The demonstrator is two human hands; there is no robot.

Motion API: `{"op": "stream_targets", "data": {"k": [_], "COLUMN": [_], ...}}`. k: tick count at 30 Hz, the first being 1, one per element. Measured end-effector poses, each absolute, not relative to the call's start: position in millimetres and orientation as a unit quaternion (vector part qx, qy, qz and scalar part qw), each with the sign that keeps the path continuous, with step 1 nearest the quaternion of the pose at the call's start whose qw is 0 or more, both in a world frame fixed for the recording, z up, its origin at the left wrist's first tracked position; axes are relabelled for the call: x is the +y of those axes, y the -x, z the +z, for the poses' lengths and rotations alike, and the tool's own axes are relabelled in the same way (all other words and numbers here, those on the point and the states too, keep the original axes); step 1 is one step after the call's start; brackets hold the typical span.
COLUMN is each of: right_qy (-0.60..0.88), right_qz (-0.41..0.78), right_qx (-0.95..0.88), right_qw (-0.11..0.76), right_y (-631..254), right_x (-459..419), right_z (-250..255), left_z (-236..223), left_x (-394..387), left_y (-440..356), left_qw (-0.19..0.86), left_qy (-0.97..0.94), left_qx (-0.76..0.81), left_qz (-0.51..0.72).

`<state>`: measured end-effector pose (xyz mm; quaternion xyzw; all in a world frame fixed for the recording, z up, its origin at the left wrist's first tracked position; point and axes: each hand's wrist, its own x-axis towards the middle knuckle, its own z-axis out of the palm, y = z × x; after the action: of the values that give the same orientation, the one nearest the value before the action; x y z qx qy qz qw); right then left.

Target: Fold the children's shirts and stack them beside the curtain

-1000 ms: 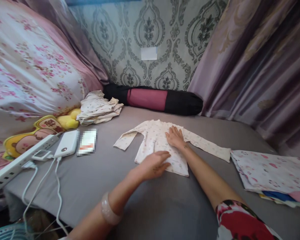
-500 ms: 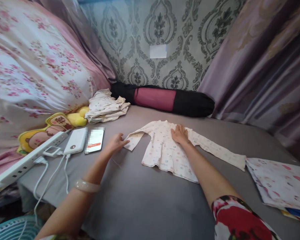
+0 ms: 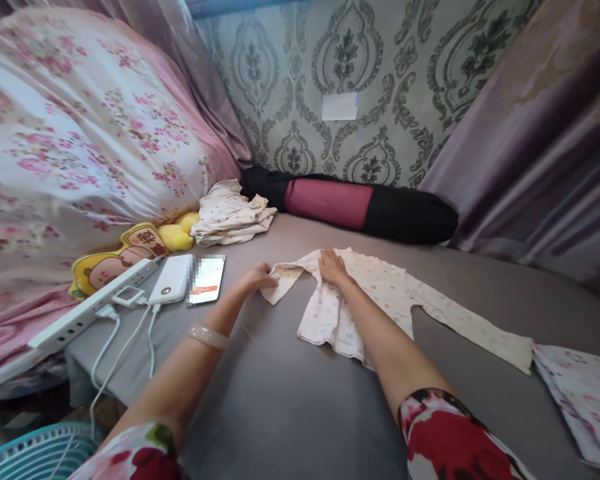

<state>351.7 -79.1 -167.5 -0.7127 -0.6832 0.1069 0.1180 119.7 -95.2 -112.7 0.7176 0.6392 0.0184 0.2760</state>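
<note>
A small white long-sleeved shirt [image 3: 380,283] with a faint pastel print lies spread on the grey sheet [image 3: 300,413]. My left hand [image 3: 261,276] is at the cuff of its left-side sleeve, fingers closed on the cloth near the fold. That sleeve bends downward at its end. My right hand [image 3: 333,267] lies flat on the shirt near the left-side shoulder, fingers stretched out. The other sleeve reaches out to the right, its cuff beside a folded printed cloth [image 3: 585,400].
At the left are a phone [image 3: 207,280], a white power bank [image 3: 173,280], a power strip [image 3: 97,303] with cables, and a yellow plush [image 3: 115,260]. Crumpled clothes [image 3: 235,213] and a black and maroon roll [image 3: 350,203] lie at the back. A teal basket [image 3: 40,453] stands at lower left.
My right hand has slid left across the shirt from its middle toward the left-side shoulder. My left hand has closed on the sleeve cuff. The camera view has turned slightly left.
</note>
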Motion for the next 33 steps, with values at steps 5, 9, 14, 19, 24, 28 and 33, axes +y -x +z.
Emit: {"op": "stream_targets", "data": {"k": [5,9,14,19,24,28,33], "right_qy": [0.723,0.722,0.718,0.716,0.716,0.722,0.726], "right_qz": [0.092,0.062,0.031,0.003,0.0,0.011,0.012], "right_qx": [-0.67,-0.671,-0.68,-0.683,-0.684,-0.68,-0.677], "right_qw": [0.144,0.158,0.146,0.141,0.137,0.125,0.124], "right_y": [-352,-349,-345,-344,-344,-344,-344], "right_x": [-81,-85,-88,-89,-89,-87,-87], "right_z": [-179,-180,-181,-183,-184,-184,-183], "left_z": [-103,-106,-130,-141,-141,-143,-145], "left_x": [-77,-67,-62,-51,-29,-14,6], "left_y": [-119,-116,-99,-84,-85,-87,-83], "left_qw": [0.036,-0.16,-0.172,-0.088,0.004,0.046,0.153], "left_qy": [-0.782,-0.777,-0.806,-0.764,-0.667,-0.643,-0.627], "left_qx": [0.609,0.58,0.562,0.636,0.74,0.762,0.762], "left_qz": [0.129,0.185,0.071,0.064,0.089,0.065,0.054]}}
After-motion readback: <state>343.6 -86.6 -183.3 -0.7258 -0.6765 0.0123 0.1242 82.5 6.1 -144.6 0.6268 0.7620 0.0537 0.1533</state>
